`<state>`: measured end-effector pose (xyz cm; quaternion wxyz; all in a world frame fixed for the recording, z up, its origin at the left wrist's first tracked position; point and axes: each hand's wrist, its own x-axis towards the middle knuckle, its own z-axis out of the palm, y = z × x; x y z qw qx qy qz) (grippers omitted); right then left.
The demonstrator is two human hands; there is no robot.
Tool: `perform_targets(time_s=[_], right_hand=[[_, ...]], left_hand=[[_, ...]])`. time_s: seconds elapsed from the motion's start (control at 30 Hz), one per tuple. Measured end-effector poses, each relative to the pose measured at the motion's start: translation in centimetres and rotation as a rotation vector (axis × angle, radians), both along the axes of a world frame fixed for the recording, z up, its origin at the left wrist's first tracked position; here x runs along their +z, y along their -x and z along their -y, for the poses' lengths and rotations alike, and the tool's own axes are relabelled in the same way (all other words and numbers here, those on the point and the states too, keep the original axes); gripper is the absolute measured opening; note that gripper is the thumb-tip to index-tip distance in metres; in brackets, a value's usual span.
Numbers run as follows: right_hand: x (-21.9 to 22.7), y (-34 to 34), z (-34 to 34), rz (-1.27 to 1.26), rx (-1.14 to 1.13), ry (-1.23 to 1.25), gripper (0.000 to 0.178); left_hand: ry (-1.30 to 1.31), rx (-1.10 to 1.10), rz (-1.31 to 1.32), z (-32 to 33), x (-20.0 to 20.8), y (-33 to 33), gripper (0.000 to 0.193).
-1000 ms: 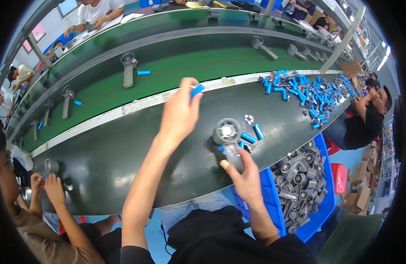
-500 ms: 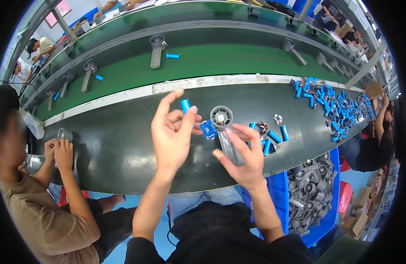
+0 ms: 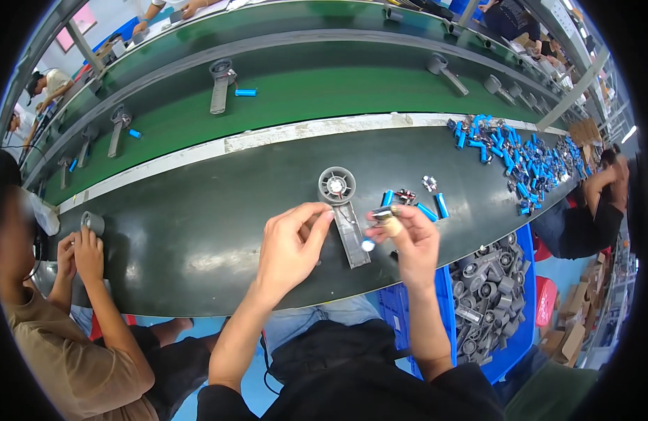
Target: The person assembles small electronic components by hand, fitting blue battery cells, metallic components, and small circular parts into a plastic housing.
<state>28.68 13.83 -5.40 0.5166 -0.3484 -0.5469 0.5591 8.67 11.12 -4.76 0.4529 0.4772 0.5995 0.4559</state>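
A grey fan housing (image 3: 351, 238) lies on the dark bench, its round fan end (image 3: 336, 185) away from me and its open handle trough toward me. My left hand (image 3: 290, 245) is at the left of the housing's neck. Its thumb and forefinger are pinched together, and whatever is between them is too small to make out. To the right of the trough, my right hand (image 3: 416, 242) grips a small circuit board (image 3: 384, 212) seen edge-on, with a blue battery (image 3: 368, 245) whose pale end shows below the fingers. Thin wires (image 3: 346, 216) show inside the housing's neck.
Loose blue batteries (image 3: 442, 205) and small motor parts (image 3: 429, 183) lie right of the housing, with a larger battery pile (image 3: 527, 161) beyond. A blue crate (image 3: 446, 302) of grey housings stands below the bench edge. Behind runs a green conveyor (image 3: 296, 91); a co-worker (image 3: 78, 323) sits at left.
The battery and blue circuit board have passed from my left hand to my right. My left hand has come down to the housing's neck; my right hand has left the housing.
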Motion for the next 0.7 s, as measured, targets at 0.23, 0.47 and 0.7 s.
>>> perform_targets(time_s=[0.23,0.47,0.7], right_hand=[[-1.0,-5.0,0.3,0.016,-0.114,0.178,0.031],[-2.8,-1.2,-0.3,0.084,-0.105,0.336,0.027],[-4.7,2.9,-0.8,-0.007,-0.237,0.253,0.025]], left_hand=[[-0.576,-0.204,-0.493,-2.4,-3.1,-2.0,0.026],[-0.557,-0.205,-0.338,-3.2,-4.5,-1.8,0.017],[-0.477,-0.045,-0.170,-4.0,-4.7,-2.0,0.013]])
